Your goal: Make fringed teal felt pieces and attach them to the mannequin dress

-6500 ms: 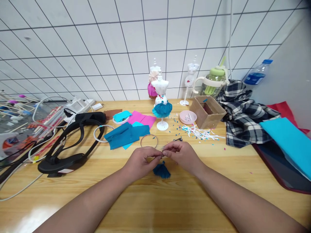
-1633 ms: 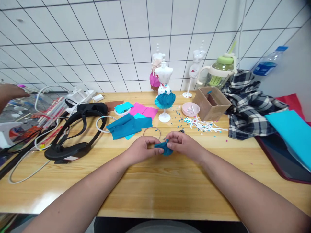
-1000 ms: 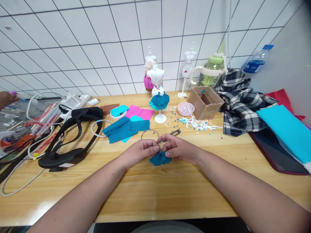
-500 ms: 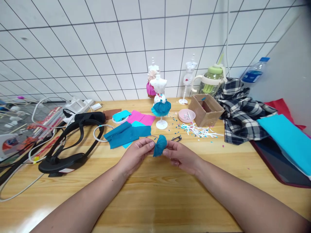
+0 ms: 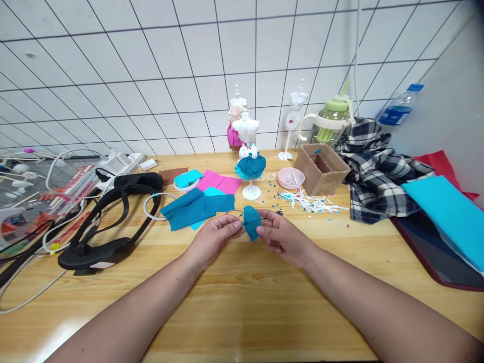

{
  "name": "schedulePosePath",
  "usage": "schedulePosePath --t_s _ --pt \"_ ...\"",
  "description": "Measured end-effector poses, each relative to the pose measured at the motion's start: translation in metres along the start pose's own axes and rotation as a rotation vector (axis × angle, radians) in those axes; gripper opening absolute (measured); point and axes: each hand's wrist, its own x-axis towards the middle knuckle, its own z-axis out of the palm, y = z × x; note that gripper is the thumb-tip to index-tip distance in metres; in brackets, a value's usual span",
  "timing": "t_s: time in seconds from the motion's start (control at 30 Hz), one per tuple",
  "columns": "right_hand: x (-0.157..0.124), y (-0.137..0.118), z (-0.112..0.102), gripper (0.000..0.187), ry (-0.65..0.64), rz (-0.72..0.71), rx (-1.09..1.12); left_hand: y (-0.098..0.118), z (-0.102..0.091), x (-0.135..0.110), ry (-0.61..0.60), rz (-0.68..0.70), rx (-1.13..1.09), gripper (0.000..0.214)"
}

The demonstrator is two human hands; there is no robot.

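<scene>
Between my hands, just above the table, is a small pleated teal paper fan [image 5: 251, 223]. My left hand [image 5: 223, 233] pinches its gathered narrow end between thumb and fingers. On the other side, my right hand [image 5: 282, 234] has its thumb and fingers closed on the fan's spread edge. Behind it stands a small white mannequin [image 5: 246, 132] on a round base, wearing a teal paper skirt [image 5: 250, 167]. Folded teal paper [image 5: 191, 207] lies to the left, over light blue and pink sheets [image 5: 221, 182]. A dark clip [image 5: 279, 213] is mostly hidden behind my right fingers.
Paper scraps [image 5: 310, 202] lie by a pink dish [image 5: 291, 177] and a cardboard box [image 5: 321, 169]. Two more mannequins, one white [image 5: 294, 116], stand near the tiled wall. A black headset strap [image 5: 113, 217] and cables are left; a plaid cloth [image 5: 374, 171] is right.
The pleated fan has turned slightly, its spread edge now more to the right and lower. My right fingers have shifted a little along it and cover more of the clip.
</scene>
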Motion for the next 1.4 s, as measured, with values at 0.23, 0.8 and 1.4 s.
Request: schedulePosePath --t_s 0.23,0.8,1.4 --pt "0.001 0.000 -0.003 0.049 0.014 -0.068 -0.026 0.001 0.002 -0.003 -0.010 -0.026 0.020 0.020" --pt "-0.001 0.003 0.002 0.046 0.087 -0.309 -0.315 0.002 0.004 -0.004 0.067 0.078 0.318 0.027" --pt "-0.011 0.005 -0.008 0.043 0.075 -0.756 -1.161 0.003 0.003 -0.005 0.017 -0.083 0.001 0.021"
